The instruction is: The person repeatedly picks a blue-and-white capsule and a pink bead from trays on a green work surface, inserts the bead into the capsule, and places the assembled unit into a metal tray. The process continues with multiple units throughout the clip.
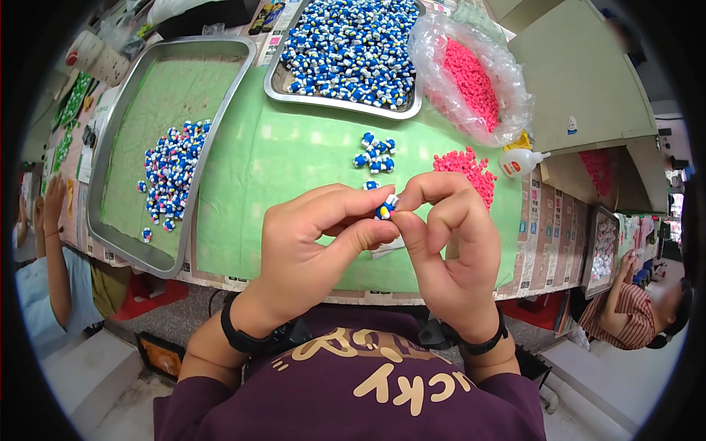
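A small blue-and-white figurine [384, 212] with a yellow spot is held over the green mat, close to its front edge. My left hand [316, 239] is closed on it between thumb and forefinger. The thumb and forefinger of my right hand [452, 242] pinch at its right edge; whether a smaller piece sits between them is hidden. Just beyond my fingers lie several loose blue figurines [375, 153]. To their right is a heap of small pink pieces [468, 167], near my right hand.
A metal tray [187, 242] on the left holds several figurines with pink bits. Another metal tray [401, 114] at the back is full of blue figurines. A plastic bag [515, 95] of pink pieces and a white squeeze bottle [519, 162] stand right. People sit at both sides.
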`<state>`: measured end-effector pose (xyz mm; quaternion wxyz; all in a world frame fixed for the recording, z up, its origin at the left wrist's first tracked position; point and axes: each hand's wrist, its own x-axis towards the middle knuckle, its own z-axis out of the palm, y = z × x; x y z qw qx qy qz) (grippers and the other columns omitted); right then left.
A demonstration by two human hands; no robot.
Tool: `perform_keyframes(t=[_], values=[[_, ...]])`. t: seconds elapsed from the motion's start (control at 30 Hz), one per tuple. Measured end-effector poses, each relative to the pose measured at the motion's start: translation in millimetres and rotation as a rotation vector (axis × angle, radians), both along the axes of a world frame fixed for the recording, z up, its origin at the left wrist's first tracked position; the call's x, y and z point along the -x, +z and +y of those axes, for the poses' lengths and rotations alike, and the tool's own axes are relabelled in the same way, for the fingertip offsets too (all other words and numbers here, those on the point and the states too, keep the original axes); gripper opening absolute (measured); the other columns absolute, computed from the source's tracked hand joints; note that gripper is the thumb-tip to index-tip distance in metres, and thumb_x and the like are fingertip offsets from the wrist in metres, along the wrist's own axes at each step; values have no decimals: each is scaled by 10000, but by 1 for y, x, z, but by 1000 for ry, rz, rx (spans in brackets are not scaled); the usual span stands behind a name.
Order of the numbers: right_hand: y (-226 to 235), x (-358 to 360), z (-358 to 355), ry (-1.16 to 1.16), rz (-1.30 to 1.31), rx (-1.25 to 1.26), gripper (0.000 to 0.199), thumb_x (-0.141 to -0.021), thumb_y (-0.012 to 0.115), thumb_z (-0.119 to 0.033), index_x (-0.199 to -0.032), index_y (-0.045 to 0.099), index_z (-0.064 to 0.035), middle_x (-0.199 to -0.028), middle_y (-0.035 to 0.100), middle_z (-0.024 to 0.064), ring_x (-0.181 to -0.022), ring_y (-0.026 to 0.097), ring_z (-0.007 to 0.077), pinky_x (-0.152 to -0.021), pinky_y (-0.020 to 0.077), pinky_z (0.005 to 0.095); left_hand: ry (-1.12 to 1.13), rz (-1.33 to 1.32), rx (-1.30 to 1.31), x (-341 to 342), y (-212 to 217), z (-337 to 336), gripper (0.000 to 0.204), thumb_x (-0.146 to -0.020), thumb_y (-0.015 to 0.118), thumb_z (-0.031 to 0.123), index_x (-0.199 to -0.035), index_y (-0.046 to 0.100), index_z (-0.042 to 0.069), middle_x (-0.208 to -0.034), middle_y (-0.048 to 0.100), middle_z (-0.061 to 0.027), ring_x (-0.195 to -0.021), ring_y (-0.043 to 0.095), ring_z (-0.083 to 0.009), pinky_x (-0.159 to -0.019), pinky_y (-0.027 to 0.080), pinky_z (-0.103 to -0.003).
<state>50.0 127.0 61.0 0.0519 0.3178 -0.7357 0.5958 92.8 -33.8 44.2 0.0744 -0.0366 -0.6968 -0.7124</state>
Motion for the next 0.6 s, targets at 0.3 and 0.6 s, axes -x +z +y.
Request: perform_keyframes(t=[0.3,0.6], values=[[-1,21,23,42,-214,7,307,-808,708,39,-825,416,-56,-865,532,75,-777,538,154,-712,455,289,24,171,305,-1,7,-26,240,-813,693,-56,-1048,694,-13,-843,672,-87,-699,637,-122,-605,509,-238],[-38,59,76,-151,-43,-511,161,-760,568,113,-817,485,-11,-751,542,106,-722,563,249,-697,462,334,694,-140,500,-31,-15,-163,228,-908,655,82,-1109,662,-26,-795,613,-4,-699,559,-69,-627,452,-199]])
